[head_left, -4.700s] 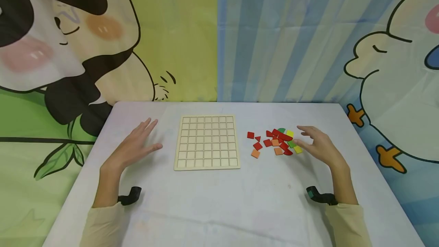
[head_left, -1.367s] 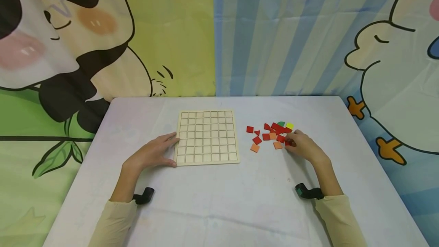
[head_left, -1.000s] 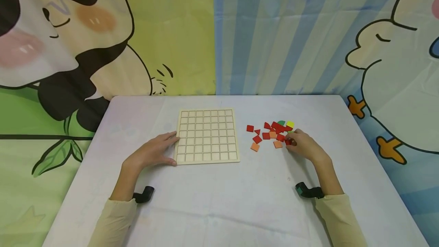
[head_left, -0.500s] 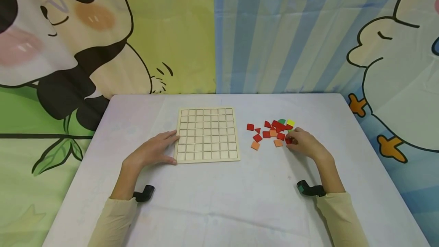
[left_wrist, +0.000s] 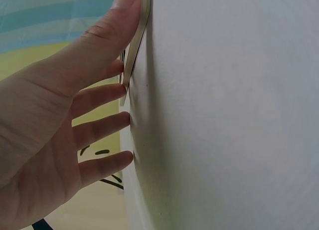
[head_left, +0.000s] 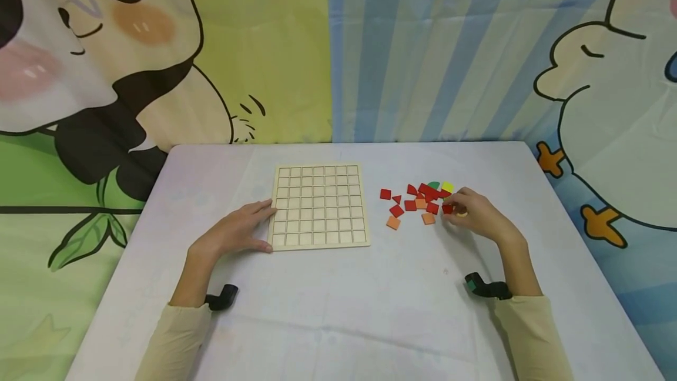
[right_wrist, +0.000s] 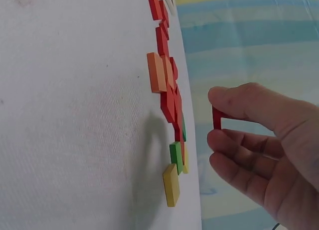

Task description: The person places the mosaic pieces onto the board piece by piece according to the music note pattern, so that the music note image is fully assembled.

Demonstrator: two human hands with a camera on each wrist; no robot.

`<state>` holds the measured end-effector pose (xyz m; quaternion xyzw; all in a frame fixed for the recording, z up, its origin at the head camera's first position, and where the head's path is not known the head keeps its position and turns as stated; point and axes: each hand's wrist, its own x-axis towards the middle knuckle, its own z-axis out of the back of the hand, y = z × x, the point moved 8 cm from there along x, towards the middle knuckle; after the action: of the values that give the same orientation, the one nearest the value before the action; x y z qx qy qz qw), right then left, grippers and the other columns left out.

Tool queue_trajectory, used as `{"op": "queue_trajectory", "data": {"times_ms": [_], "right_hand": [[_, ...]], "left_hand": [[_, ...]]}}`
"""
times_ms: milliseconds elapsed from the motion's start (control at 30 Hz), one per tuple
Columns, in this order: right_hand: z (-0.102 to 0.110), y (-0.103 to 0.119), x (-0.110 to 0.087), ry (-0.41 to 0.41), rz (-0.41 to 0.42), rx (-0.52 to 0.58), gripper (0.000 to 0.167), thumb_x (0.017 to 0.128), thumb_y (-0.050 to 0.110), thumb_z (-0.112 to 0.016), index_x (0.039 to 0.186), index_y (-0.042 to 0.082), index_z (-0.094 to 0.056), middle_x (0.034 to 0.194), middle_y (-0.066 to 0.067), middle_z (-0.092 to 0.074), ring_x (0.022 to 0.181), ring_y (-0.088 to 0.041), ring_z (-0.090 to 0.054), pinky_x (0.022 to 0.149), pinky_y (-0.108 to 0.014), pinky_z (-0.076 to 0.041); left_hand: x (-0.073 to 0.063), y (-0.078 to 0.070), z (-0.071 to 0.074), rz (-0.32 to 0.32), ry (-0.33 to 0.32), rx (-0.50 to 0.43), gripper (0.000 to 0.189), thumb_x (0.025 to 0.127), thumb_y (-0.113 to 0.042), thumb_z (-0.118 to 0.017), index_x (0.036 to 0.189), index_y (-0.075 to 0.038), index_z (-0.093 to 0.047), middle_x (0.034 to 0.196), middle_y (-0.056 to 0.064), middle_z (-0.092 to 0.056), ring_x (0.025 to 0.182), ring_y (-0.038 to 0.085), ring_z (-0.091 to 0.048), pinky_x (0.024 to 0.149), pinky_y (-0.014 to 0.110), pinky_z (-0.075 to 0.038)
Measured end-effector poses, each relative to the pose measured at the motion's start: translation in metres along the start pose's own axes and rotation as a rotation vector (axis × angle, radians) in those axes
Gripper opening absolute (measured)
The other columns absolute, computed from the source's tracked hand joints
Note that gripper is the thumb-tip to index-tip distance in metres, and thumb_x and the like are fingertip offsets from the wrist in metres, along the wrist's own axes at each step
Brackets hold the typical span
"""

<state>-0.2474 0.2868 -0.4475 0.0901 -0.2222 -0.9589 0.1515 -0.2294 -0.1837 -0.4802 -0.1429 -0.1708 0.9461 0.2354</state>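
A pale wooden grid board [head_left: 319,207] lies flat on the table. At its left edge rests my left hand [head_left: 233,231], fingers spread and fairly straight, with the thumb at the near left corner. The left wrist view shows that thumb against the edge of the board [left_wrist: 138,45]. My right hand [head_left: 478,214] pinches a small red tile [right_wrist: 217,118] between thumb and fingertip. In the right wrist view the tile is held off the table, beside the loose pieces. Its full outline is partly covered by the fingers.
Right of the board lies a loose cluster of flat pieces: several red tiles [head_left: 410,205], orange squares [head_left: 393,223], a green piece [head_left: 433,185] and a yellow one [head_left: 447,187]. Some overlap. Cartoon-printed cloth [head_left: 423,46] hangs behind the table [head_left: 338,310].
Both hands moved in from the sides: the left came to the board's edge, the right to the pieces. The right has since taken a red tile and drawn slightly up and right.
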Motion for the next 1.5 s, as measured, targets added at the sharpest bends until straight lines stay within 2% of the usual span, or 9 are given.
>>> {"op": "queue_trajectory", "data": {"times_ms": [533, 867, 1033, 1233, 1367, 1500], "right_hand": [[-0.004, 0.037, 0.002, -0.023, 0.085, 0.059, 0.029, 0.085, 0.014, -0.075, 0.110, 0.002, -0.066, 0.105, -0.011, -0.057, 0.096, -0.025, -0.061, 0.084, -0.045, -0.057], [-0.007, 0.053, 0.004, -0.089, 0.144, 0.073, 0.030, 0.084, 0.014, -0.076, 0.110, 0.003, -0.066, 0.103, -0.007, -0.057, 0.091, -0.022, -0.060, 0.080, -0.044, -0.057], [-0.012, 0.075, 0.012, -0.083, 0.176, 0.102, 0.029, 0.084, 0.012, -0.075, 0.110, 0.002, -0.066, 0.102, -0.007, -0.059, 0.089, -0.021, -0.060, 0.078, -0.042, -0.057], [-0.025, 0.110, 0.023, -0.048, 0.245, 0.127, 0.030, 0.084, 0.019, -0.076, 0.109, 0.005, -0.067, 0.101, -0.004, -0.060, 0.090, -0.017, -0.063, 0.081, -0.042, -0.057], [-0.033, 0.127, 0.027, -0.044, 0.285, 0.131, 0.026, 0.084, 0.020, -0.076, 0.105, 0.008, -0.067, 0.098, -0.001, -0.061, 0.086, -0.014, -0.061, 0.078, -0.041, -0.057], [-0.034, 0.139, 0.031, -0.049, 0.306, 0.136, 0.024, 0.084, 0.017, -0.075, 0.105, 0.007, -0.067, 0.097, -0.001, -0.061, 0.085, -0.019, -0.062, 0.075, -0.039, -0.058]], "left_hand": [[0.000, 0.002, -0.001, 0.014, 0.011, -0.001, 0.096, 0.071, -0.050, -0.079, 0.149, -0.011, -0.039, 0.158, 0.014, -0.030, 0.145, 0.038, -0.029, 0.113, 0.057, -0.033], [0.002, 0.003, -0.003, 0.012, 0.011, -0.004, 0.096, 0.071, -0.051, -0.079, 0.149, -0.012, -0.039, 0.159, 0.013, -0.030, 0.145, 0.037, -0.029, 0.114, 0.056, -0.033], [0.001, 0.004, -0.003, 0.015, 0.005, -0.010, 0.096, 0.071, -0.049, -0.081, 0.149, -0.011, -0.039, 0.158, 0.014, -0.030, 0.145, 0.038, -0.030, 0.113, 0.057, -0.032], [0.001, 0.003, -0.003, 0.011, 0.008, -0.014, 0.096, 0.071, -0.049, -0.080, 0.149, -0.012, -0.039, 0.159, 0.013, -0.030, 0.145, 0.037, -0.029, 0.114, 0.057, -0.032], [0.002, 0.002, -0.001, 0.007, 0.002, -0.012, 0.095, 0.071, -0.049, -0.080, 0.149, -0.011, -0.040, 0.158, 0.014, -0.030, 0.145, 0.038, -0.030, 0.113, 0.058, -0.032], [0.002, 0.003, -0.001, 0.016, 0.005, -0.015, 0.095, 0.071, -0.050, -0.080, 0.148, -0.011, -0.040, 0.158, 0.015, -0.030, 0.145, 0.038, -0.030, 0.113, 0.058, -0.032]]}}
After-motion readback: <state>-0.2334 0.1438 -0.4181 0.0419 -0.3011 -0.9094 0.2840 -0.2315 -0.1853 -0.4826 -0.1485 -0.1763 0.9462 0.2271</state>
